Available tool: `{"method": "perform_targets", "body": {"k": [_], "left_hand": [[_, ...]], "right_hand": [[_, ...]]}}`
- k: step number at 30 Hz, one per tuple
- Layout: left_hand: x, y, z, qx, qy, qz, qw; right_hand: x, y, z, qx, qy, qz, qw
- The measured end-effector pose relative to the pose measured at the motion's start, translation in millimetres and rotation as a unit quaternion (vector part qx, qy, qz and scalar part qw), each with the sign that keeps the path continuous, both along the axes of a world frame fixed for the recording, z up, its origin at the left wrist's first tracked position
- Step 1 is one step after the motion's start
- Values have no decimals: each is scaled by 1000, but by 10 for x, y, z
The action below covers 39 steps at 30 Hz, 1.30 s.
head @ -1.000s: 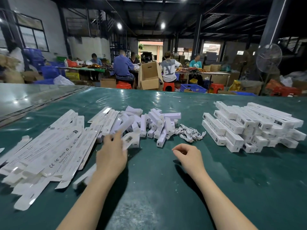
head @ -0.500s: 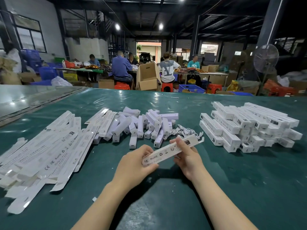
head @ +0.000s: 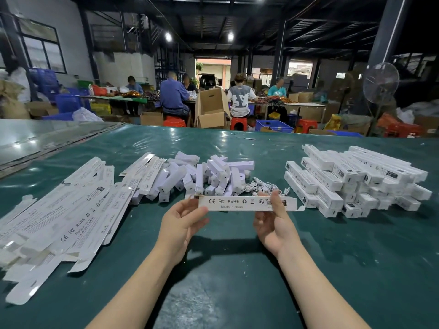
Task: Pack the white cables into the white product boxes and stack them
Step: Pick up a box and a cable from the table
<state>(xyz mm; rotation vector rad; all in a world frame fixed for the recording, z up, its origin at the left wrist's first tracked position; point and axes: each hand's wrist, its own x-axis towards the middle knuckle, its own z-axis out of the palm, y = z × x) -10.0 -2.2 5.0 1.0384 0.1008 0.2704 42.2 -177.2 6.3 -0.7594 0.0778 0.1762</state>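
Both hands hold one long white product box [head: 240, 203] level above the green table, printed side toward me. My left hand [head: 181, 222] grips its left end and my right hand [head: 273, 220] pinches it right of centre, thumb on the front face. A small tangle of white cables [head: 263, 187] lies on the table just behind the box. Flat unfolded box blanks [head: 59, 217] spread out at the left. A neat stack of closed white boxes [head: 351, 179] stands at the right.
A loose heap of small white inner boxes [head: 202, 176] lies mid-table behind my hands. The green table cover [head: 356, 269] stretches wide to the right and front. Several seated people work at far tables behind cardboard cartons [head: 210, 108].
My left hand took a box from the left pile and brought it to the centre. My right hand rose from the table and took hold of it. The box turned level.
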Motion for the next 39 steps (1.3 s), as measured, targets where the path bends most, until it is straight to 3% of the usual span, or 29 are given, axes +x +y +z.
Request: {"method": "perform_targets", "body": {"k": [3, 6, 12, 16, 21, 28, 34, 39], "left_hand": [[-4, 54, 17, -68, -7, -35, 997], [-6, 58, 17, -21, -17, 4, 1000], [-16, -188, -19, 136, -31, 85, 987], [-54, -387, -10, 138, -58, 72, 986], [-84, -404, 4, 146, -79, 53, 985], [-138, -366, 54, 181, -103, 147, 967], [-233, -395, 100, 352, -111, 12, 929], [-302, -461, 51, 405, -138, -68, 901]], "right_hand": [[-29, -8, 4, 22, -19, 72, 997], [-42, -5, 8, 21, -15, 82, 996], [-4, -25, 20, 6, 14, -22, 1000], [33, -9, 0, 18, 37, -102, 994], [62, -10, -8, 33, 49, -125, 990], [79, 0, -12, 25, 50, -128, 990], [91, -69, -38, 46, 79, -135, 987], [81, -59, -21, 14, 82, -131, 988]]}}
